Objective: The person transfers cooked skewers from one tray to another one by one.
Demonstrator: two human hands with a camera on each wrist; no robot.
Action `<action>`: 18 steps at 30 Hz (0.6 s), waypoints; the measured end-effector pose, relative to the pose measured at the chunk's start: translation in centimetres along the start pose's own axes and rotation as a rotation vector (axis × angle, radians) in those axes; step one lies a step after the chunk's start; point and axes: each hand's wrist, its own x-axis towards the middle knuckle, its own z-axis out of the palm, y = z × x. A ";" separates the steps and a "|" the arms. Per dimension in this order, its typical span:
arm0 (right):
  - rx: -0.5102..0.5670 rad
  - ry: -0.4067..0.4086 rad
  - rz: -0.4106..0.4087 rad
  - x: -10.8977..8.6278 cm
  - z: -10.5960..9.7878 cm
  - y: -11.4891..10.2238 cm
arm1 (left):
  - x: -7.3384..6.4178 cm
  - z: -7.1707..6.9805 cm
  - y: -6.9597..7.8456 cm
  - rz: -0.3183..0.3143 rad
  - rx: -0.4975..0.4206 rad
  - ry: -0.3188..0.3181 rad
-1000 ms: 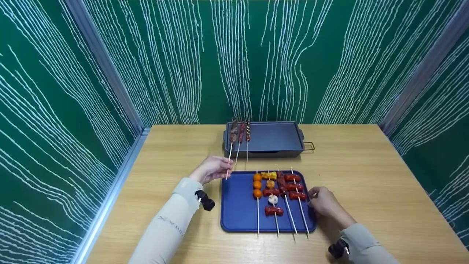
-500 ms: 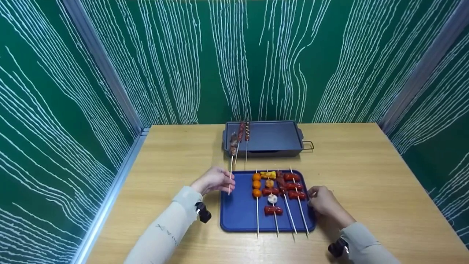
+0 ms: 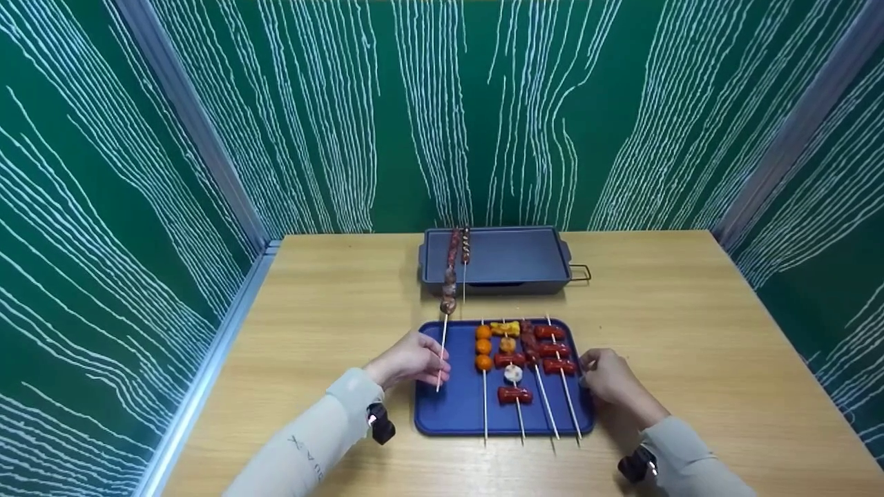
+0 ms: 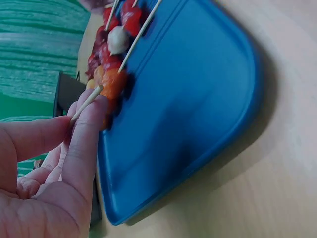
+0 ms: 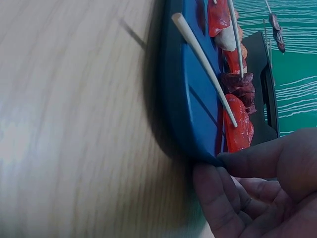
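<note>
My left hand pinches the bare lower stick of a brown meat skewer. That skewer hangs over the left part of a blue tray, its meat end pointing toward the grill pan. In the left wrist view the stick's end shows between thumb and fingers. My right hand grips the tray's right edge, thumb on the rim and fingers beneath. On the tray lie an orange-ball skewer, a mixed skewer, a dark red meat skewer and a red sausage skewer.
The grey pan stands at the back of the wooden table, a wire handle on its right. A red meat skewer and a thin skewer lie at its left side, sticks overhanging the front. Green walls enclose the table.
My left hand has drawn the brown meat skewer off the pan, toward me and slightly right, over the tray. The right hand stays at the tray's edge.
</note>
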 end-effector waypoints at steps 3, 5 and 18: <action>-0.001 0.000 -0.004 0.0 0.0 0.0 | -0.4 0.4 -0.3 -0.004 0.026 0.007; 0.001 -0.004 -0.001 0.0 0.0 0.0 | -0.7 0.7 -0.5 -0.006 0.033 0.006; 0.035 -0.018 0.003 0.0 0.0 0.1 | -1.2 1.5 -1.7 -0.025 -0.028 -0.029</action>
